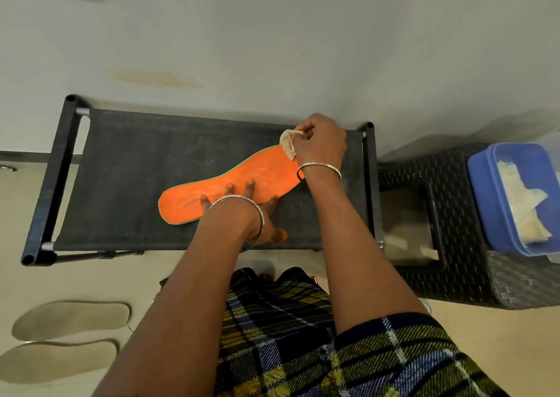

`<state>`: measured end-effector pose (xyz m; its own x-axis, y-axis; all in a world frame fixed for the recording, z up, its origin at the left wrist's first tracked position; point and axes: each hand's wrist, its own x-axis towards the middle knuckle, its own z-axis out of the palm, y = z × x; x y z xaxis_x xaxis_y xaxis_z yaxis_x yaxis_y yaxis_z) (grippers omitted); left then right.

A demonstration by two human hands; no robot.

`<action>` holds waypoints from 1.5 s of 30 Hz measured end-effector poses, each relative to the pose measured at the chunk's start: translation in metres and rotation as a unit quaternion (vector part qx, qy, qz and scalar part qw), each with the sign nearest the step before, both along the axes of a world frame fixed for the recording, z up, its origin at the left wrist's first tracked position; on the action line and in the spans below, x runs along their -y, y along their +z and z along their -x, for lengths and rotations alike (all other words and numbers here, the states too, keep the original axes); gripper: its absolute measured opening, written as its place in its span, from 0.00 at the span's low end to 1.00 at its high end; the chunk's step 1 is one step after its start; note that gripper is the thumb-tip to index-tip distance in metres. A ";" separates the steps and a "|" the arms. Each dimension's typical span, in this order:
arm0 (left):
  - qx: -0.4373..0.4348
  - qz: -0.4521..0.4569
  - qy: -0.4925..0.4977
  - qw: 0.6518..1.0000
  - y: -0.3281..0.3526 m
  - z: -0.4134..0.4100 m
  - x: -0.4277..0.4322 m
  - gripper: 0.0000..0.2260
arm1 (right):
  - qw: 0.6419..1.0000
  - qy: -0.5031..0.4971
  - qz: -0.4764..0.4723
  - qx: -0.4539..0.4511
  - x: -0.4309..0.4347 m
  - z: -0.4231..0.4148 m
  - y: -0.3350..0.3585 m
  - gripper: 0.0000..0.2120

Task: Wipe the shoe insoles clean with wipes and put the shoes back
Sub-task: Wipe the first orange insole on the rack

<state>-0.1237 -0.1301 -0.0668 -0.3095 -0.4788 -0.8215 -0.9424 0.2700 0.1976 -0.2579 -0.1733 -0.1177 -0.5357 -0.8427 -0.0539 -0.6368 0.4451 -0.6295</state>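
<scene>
Orange insole flat on black bench, under both grips. Left grip: fingers straight and spread, pressing insole mid-length, probably to stop it sliding under wiping strokes. Right grip pinching crumpled wipe; wipe touches insole's end, beyond left grip's fingertips. Blue box of spare wipes on wicker stool, right of right grip, handy for fresh one. Grey insoles on floor, well left of left grip.
</scene>
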 end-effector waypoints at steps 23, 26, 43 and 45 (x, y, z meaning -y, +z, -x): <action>0.063 -0.046 -0.049 0.996 -0.042 -0.011 0.002 0.37 | 0.973 0.091 -0.211 0.014 0.007 0.014 0.020 0.10; 0.081 -0.054 -0.049 0.994 -0.041 -0.013 0.001 0.37 | 0.987 0.093 -0.128 -0.018 0.006 0.009 0.017 0.09; 0.066 -0.042 -0.067 0.995 -0.048 -0.018 0.004 0.37 | 0.952 0.058 -0.297 -0.050 -0.003 0.011 0.006 0.19; 0.063 -0.044 -0.064 0.995 -0.050 -0.019 0.004 0.37 | 0.958 0.028 -0.281 -0.053 -0.004 0.017 0.007 0.17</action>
<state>-0.1048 -0.1345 -0.1164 -0.2549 -0.3667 -0.8947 -0.9199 0.3771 0.1075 -0.2751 -0.1691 -0.1109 -0.5174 -0.7250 -0.4546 -0.7173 0.6571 -0.2316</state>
